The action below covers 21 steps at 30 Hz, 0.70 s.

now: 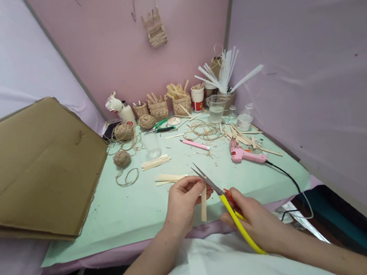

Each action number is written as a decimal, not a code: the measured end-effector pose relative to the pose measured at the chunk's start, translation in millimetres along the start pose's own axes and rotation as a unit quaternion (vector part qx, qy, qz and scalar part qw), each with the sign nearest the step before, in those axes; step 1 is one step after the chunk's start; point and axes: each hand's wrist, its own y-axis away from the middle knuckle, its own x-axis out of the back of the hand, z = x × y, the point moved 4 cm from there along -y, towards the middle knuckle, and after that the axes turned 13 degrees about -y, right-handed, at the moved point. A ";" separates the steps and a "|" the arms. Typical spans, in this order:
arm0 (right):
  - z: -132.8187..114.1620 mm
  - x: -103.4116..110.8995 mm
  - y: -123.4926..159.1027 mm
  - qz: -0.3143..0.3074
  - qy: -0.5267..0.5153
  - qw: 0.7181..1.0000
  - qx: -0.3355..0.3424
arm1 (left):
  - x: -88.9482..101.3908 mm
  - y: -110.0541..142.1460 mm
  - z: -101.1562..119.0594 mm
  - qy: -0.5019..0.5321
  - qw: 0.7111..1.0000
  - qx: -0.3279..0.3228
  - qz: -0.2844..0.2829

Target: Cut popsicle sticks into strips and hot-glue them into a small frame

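Observation:
Pinched in my left hand (186, 198) is a flat pale wooden strip (204, 206), its lower end hanging below the fingers. My right hand (251, 215) grips yellow-handled scissors (237, 222), their narrow blades slightly parted beside my left fingertips. Something red shows at the right fingers; whether it belongs to the scissors I cannot tell. Just beyond my left hand lies a fan of similar strips (169, 178), and behind it a neat bundle of thin sticks (156, 162).
A pink glue gun (247, 155) with a black cord rests on the right. A pink cutter pen (195, 144), twine balls (122, 159), a clear cup (151, 145) and green pliers (164, 127) lie farther back. Large cardboard (35, 170) leans on the left.

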 end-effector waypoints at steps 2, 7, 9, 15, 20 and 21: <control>2.0 -0.9 2.2 -0.007 -0.017 1.000 -0.003 | -0.9 0.5 -1.1 -0.009 1.000 0.008 -0.010; 8.5 -2.0 5.2 -0.018 -0.046 0.999 0.004 | -1.2 1.2 0.4 -0.040 0.998 0.040 -0.036; 11.4 -1.2 6.2 -0.021 -0.042 0.999 0.006 | -0.6 1.2 2.9 -0.061 0.996 0.052 -0.047; 19.4 -1.8 12.8 -0.045 -0.045 0.998 0.005 | -0.3 2.1 6.5 -0.108 0.987 0.084 -0.088; 25.6 -5.6 16.7 -0.053 -0.058 0.997 0.007 | -2.3 4.1 3.7 -0.097 0.983 0.115 -0.101; 26.2 -5.3 16.7 -0.051 -0.060 0.997 0.007 | -2.6 4.1 3.5 -0.097 0.983 0.116 -0.101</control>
